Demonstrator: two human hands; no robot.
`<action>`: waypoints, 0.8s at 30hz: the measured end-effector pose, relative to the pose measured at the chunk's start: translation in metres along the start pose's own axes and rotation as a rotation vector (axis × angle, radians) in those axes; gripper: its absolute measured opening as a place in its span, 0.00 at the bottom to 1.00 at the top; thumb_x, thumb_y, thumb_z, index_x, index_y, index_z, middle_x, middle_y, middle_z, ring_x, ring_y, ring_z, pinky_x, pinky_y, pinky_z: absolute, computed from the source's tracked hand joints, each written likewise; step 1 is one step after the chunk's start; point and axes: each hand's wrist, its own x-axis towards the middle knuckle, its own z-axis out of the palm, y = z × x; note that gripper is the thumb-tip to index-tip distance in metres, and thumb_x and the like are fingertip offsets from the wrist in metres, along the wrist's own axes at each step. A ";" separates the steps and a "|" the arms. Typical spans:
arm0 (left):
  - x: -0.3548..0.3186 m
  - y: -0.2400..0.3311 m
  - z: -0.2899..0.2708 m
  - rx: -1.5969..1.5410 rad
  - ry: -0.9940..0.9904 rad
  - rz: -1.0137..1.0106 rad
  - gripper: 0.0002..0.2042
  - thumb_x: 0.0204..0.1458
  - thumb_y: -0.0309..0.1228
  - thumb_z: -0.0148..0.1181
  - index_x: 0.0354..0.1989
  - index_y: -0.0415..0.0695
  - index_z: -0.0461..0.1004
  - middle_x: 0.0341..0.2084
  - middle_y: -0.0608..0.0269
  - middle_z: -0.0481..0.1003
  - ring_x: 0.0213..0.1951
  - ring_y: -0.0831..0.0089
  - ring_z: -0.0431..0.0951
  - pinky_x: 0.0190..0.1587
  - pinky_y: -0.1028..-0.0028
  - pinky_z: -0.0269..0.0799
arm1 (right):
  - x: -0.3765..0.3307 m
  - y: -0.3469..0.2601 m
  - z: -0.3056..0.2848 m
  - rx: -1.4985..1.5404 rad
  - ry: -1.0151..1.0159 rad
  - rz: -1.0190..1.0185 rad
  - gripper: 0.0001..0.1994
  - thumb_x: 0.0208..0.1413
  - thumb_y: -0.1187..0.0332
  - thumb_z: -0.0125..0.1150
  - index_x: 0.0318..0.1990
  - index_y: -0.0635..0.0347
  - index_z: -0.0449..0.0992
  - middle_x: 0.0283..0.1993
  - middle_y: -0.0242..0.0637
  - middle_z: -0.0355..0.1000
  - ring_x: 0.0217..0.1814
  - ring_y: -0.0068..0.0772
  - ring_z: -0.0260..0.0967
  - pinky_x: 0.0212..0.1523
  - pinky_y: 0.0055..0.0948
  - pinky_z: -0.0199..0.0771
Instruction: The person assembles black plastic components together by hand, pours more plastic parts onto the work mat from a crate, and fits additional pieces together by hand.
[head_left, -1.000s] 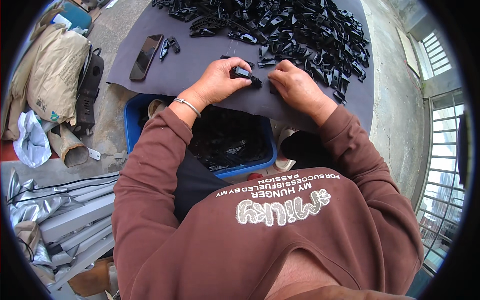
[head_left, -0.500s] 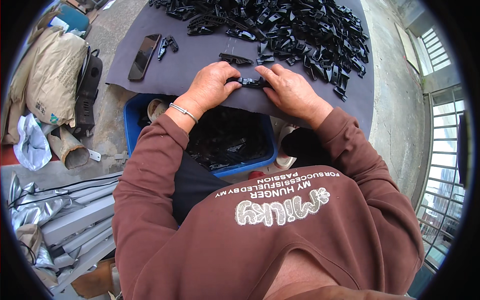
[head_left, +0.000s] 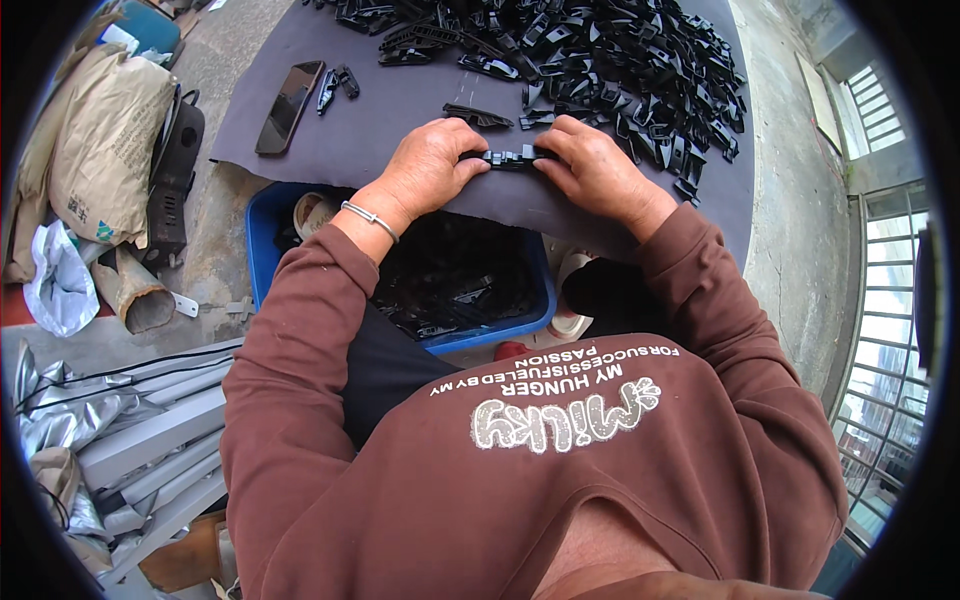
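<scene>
Between my two hands is a small black plastic part, held level just above the near edge of the dark cloth-covered table. My left hand pinches its left end between thumb and fingers. At its right end, my right hand grips in the same way. The fingers hide both ends of the part. Just beyond my hands lies a longer black plastic strip. A big heap of similar black parts covers the far right of the table.
A phone and a pair of black parts lie at the table's left. Below the near edge stands a blue bin holding black parts. Sacks and grey metal bars are stacked along the left side.
My right hand has shifted slightly right, its forefinger drawn back from over the part, so more of the part shows. My left hand stays nearly in place.
</scene>
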 end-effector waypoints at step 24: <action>0.023 -0.003 -0.009 0.012 0.104 -0.150 0.14 0.49 0.27 0.65 0.45 0.48 0.76 0.41 0.62 0.76 0.33 0.65 0.76 0.39 0.69 0.75 | 0.015 -0.003 0.005 -0.141 0.061 0.192 0.12 0.58 0.64 0.56 0.47 0.57 0.72 0.37 0.45 0.71 0.38 0.50 0.73 0.38 0.42 0.75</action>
